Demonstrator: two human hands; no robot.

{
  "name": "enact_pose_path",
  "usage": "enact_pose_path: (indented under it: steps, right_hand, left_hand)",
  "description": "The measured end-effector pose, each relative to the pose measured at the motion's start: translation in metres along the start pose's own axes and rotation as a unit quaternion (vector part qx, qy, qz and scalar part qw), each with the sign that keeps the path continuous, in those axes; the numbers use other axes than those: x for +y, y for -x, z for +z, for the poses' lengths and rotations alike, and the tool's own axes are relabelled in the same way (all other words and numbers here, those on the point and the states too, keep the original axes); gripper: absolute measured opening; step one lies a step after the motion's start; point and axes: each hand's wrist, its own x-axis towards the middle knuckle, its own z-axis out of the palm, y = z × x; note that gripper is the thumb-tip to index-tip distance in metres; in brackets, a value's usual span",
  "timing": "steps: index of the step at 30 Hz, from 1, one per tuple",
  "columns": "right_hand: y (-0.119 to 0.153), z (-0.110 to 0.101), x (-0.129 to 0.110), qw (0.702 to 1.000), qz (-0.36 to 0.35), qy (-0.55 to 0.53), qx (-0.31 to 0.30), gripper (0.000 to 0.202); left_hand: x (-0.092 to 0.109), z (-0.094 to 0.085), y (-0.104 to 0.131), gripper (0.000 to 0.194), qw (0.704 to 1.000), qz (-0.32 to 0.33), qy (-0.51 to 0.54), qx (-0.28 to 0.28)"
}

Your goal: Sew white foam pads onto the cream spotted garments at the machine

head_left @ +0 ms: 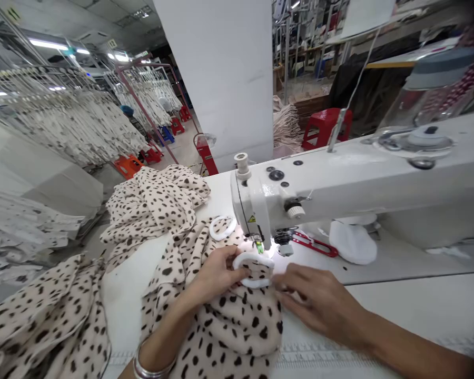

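Observation:
Cream fleece fabric with dark spots point(237, 326) lies bunched under the sewing machine's head point(256, 210). A white oval trim point(256, 282) rings a spotted patch of it just in front of the presser foot point(259, 246). My left hand point(219, 271) is closed on the left side of this trim, thumb on top and fingers at its far edge. At the trim's right end is my right hand point(316, 297), its fingers bent together and slightly blurred; what is between the fingertips is hidden. A second white oval trim point(223, 229) lies on the fabric behind my left hand.
More spotted fabric is piled at the back left point(154, 202) and front left point(47, 321). Red-handled snips point(314, 243) and white fabric pieces point(353, 243) lie under the machine arm point(359, 179). A ruler strip point(324, 353) runs along the table front. A white pillar point(221, 73) stands behind.

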Motion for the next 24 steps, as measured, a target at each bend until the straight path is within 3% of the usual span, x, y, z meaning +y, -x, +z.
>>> enact_pose_path:
  steps: [3, 5, 13, 20, 24]
  right_hand:
    - [0.007, 0.011, -0.006, 0.974, -0.174, 0.137, -0.051, 0.021]
    - [0.01, 0.017, -0.009, 0.957, -0.221, 0.181, -0.051, 0.02]
    - [0.011, 0.019, -0.01, 0.953, -0.231, 0.192, -0.03, 0.018]
    - [0.014, 0.022, -0.009, 0.952, -0.238, 0.191, -0.021, 0.018]
    - [0.013, 0.022, -0.008, 0.952, -0.242, 0.186, -0.023, 0.02]
  left_hand:
    - [-0.004, 0.001, 0.0, 0.022, 0.998, -0.008, -0.058, 0.019]
    - [-0.004, 0.002, 0.0, 0.031, 0.998, -0.013, -0.065, 0.021]
    - [0.002, -0.008, 0.002, 0.026, 0.993, -0.038, -0.116, -0.001]
    - [0.006, -0.009, 0.003, 0.023, 0.987, 0.002, -0.159, 0.018]
    - [0.006, -0.008, 0.002, 0.024, 0.991, -0.004, -0.134, -0.024]
